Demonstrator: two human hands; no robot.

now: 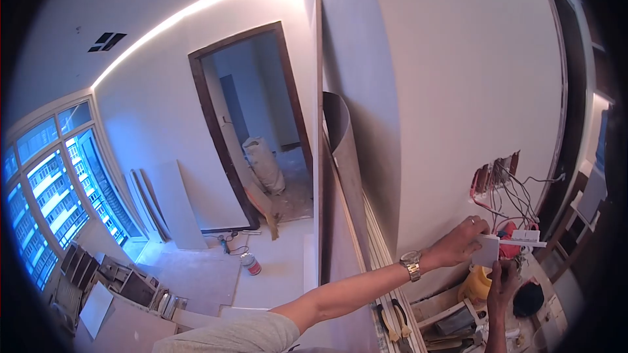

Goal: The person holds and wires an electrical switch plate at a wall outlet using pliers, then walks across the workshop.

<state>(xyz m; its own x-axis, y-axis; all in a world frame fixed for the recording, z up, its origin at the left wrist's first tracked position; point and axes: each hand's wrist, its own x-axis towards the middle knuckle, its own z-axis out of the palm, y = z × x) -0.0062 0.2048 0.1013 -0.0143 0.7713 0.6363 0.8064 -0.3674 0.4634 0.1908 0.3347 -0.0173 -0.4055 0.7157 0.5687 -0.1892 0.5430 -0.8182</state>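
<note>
My left hand (460,244), with a watch at its wrist, reaches in from the left and is closed on the upper left of a white wall switch plate (486,252). From below, my right hand (502,284) pinches the plate's lower right side. Another white switch piece (524,236) juts out to the right, seen nearly edge-on; whether it joins the held plate I cannot tell. Red and dark wires (513,191) hang from a rough wall opening (495,173) just above my hands. Red material (507,248) shows behind the plate.
Below my hands are a yellow container (476,284), a dark round object (528,299) and yellow-and-black handled pliers (392,320). Long boards (318,144) lean on the wall to the left. A paint can (250,263) stands on the floor; a white sack (263,165) stands beyond the doorway.
</note>
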